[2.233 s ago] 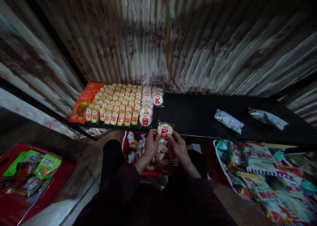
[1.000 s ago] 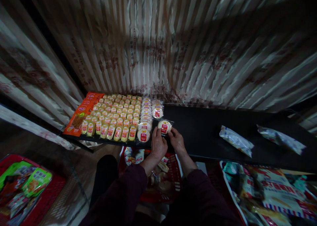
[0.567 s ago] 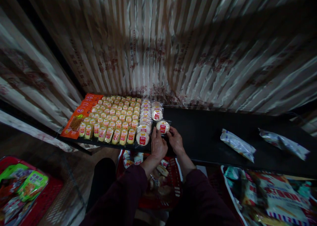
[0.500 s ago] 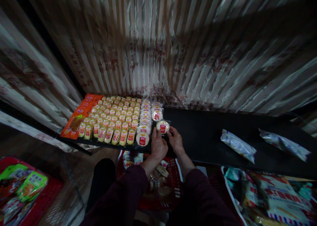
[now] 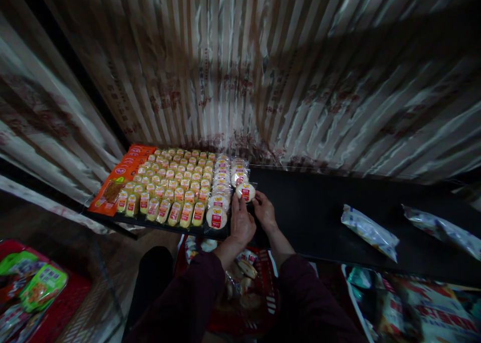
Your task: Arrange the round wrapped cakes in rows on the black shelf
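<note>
Between the fingertips of both hands is a round white rice cracker in a clear wrapper with a red label [image 5: 246,192]. My left hand [image 5: 241,223] grips its near left edge, and my right hand [image 5: 265,211] pinches its right edge. The held cracker overlaps the front of a short row of wrapped rice crackers [image 5: 239,176]. Just left of that runs a longer row of the same crackers [image 5: 217,217], leaning on one another. Further left stand several rows of small yellow wrapped cakes [image 5: 175,213]. All of these rest on a black shelf [image 5: 300,202].
Orange snack bags [image 5: 108,195] lie at the shelf's left end. Two pale bags [image 5: 370,230] lie on its right part. Below stand a red basket [image 5: 271,283] holding wrapped snacks, another red basket [image 5: 77,288] at left, and a white-rimmed container [image 5: 355,303] at right. A printed curtain [image 5: 240,72] hangs behind.
Both hands have pushed the held rice cracker slightly back, closer against the short row. The view has shifted a little, while the other goods keep their places.
</note>
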A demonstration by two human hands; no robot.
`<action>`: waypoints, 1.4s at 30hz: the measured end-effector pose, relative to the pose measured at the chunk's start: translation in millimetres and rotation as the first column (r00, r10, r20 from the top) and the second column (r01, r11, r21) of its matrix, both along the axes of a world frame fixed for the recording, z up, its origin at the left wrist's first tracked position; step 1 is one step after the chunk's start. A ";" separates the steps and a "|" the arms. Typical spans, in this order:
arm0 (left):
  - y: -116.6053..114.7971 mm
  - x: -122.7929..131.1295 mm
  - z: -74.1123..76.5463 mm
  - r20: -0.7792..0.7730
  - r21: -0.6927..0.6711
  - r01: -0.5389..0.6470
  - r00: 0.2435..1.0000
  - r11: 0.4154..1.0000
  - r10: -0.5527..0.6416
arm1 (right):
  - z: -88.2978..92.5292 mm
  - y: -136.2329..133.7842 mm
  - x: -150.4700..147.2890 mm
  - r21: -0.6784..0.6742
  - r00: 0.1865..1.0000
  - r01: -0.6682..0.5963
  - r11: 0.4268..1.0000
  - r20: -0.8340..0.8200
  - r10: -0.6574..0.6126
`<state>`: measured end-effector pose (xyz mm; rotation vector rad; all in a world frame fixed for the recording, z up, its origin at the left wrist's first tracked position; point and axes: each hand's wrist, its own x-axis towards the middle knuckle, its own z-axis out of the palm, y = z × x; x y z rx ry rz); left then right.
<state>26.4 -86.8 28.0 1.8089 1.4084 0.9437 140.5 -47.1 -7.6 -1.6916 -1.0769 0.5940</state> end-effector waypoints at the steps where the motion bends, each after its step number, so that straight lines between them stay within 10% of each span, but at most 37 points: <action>1: 0.8 0.3 -0.1 -0.007 0.002 0.006 1.000 1.000 -0.006 | 0.7 1.4 -0.4 0.000 1.000 0.000 1.000 0.013 0.000; 24: 15.4 3.9 -6.7 -0.061 0.060 0.036 0.998 0.998 -0.032 | 1.1 22.7 -4.3 -0.005 0.914 -0.001 1.000 0.405 0.003; 42: 19.2 2.7 -11.0 -0.155 0.110 0.087 0.985 0.990 -0.069 | 0.0 30.1 -2.8 -0.017 0.951 -0.037 0.999 0.307 0.040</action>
